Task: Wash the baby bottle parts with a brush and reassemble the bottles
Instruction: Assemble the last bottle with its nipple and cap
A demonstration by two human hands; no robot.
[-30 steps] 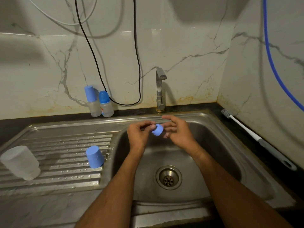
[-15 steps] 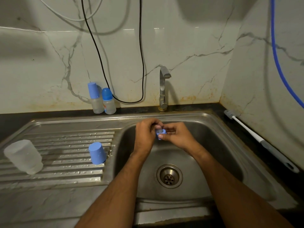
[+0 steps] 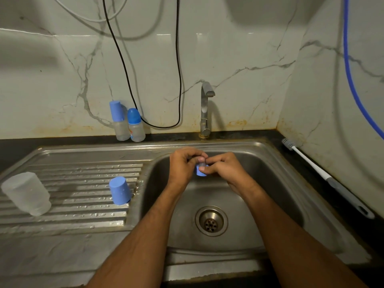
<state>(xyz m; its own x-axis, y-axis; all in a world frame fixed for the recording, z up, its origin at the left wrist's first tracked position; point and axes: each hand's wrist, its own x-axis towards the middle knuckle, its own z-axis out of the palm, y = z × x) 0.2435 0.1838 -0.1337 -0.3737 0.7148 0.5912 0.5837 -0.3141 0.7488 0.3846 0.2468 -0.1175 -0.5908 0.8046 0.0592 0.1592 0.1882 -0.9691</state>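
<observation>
Both hands meet over the sink basin [image 3: 259, 183] around a small blue bottle ring [image 3: 200, 171]. My left hand [image 3: 184, 166] curls its fingers over the ring's top and left side. My right hand [image 3: 224, 167] pinches it from the right with thumb and fingers. Most of the ring is hidden by fingers. A blue cap [image 3: 120, 190] stands upside down on the ribbed drainboard [image 3: 72, 204]. At the drainboard's left end a clear bottle body [image 3: 27, 193] stands mouth down. A white bottle brush [image 3: 324, 175] lies on the dark counter to the right.
Two assembled bottles with blue caps [image 3: 126, 124] stand against the marble wall behind the drainboard. The tap [image 3: 205, 109] rises behind the basin with no water running. A black cable [image 3: 143, 80] hangs down the wall; a blue hose [image 3: 351, 75] runs at the right. The drain [image 3: 211, 220] sits below my hands.
My hands came closer together and sank a little into the basin. The blue ring, earlier held out between fingertips, is now wrapped by both hands' fingers.
</observation>
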